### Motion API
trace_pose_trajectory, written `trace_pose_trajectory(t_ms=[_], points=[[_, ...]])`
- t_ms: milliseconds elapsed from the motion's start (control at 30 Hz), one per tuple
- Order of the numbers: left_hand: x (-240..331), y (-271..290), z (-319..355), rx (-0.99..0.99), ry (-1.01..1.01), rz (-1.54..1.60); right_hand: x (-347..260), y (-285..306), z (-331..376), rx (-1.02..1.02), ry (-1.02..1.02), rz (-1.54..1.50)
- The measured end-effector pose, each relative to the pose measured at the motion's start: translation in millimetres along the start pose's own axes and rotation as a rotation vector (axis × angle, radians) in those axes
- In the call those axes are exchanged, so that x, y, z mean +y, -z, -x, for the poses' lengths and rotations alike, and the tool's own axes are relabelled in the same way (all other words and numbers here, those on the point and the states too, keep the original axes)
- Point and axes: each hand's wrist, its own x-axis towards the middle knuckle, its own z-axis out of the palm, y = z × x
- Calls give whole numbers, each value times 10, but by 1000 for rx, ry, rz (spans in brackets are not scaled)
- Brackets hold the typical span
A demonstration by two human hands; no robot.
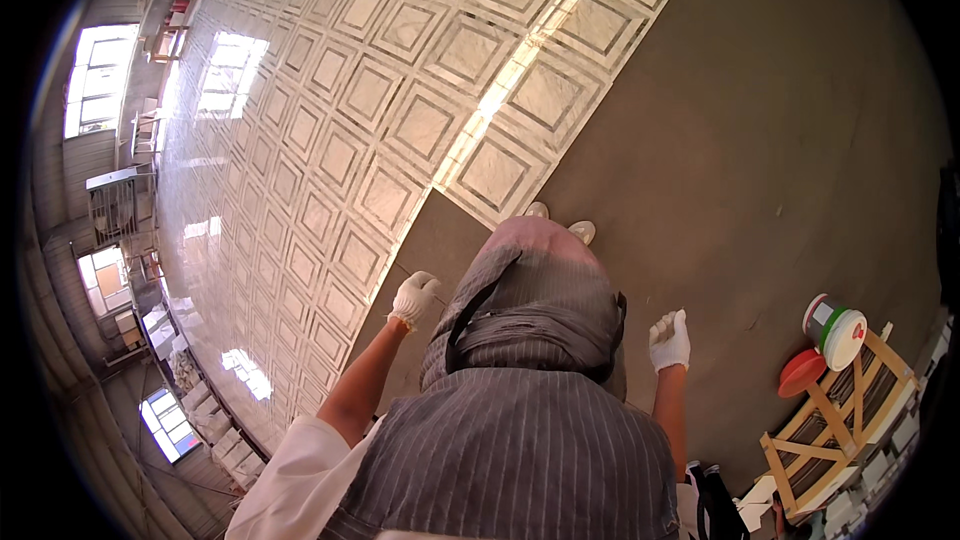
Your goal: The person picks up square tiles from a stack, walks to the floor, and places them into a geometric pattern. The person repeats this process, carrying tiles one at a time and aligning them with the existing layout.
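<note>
My left hand, in a white glove, hangs beside my hip with the fingers curled in and nothing in it. It is above a grey slab-like patch at the edge of the laid marble-patterned tiles. My right hand, also in a white glove, hangs at my other side with loosely extended fingers, empty, over the bare grey floor. A grey striped apron covers my front. The toes of my shoes show beyond it.
A white bucket with a green band lies beside a red lid at the right. A wooden frame stands next to them. Stacked boxes and windows line the left wall.
</note>
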Motion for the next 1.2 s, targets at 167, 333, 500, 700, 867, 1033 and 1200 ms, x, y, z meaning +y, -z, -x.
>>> trace_pose_trajectory(t_ms=[167, 333, 500, 700, 867, 1033, 1200], points=[[-164, -55, -68, 38, -14, 28, -77, -78, -113, -101, -4, 6], [-270, -64, -134, 62, -53, 56, 9, -252, 15, -80, -20, 46], [37, 30, -39, 19, -13, -10, 96, -165, 68, -42, -43, 35], [71, -27, -88, -11, -27, -17, 90, 136, 167, -9, -12, -47], [153, -36, -132, 27, -72, -7, 81, 329, 124, -14, -32, -37], [118, 61, -47, 84, -43, -22, 17, 60, 69, -33, -45, 45], [-133, 48, 182, 120, 99, 66, -187, -170, -66, -202, -53, 194]])
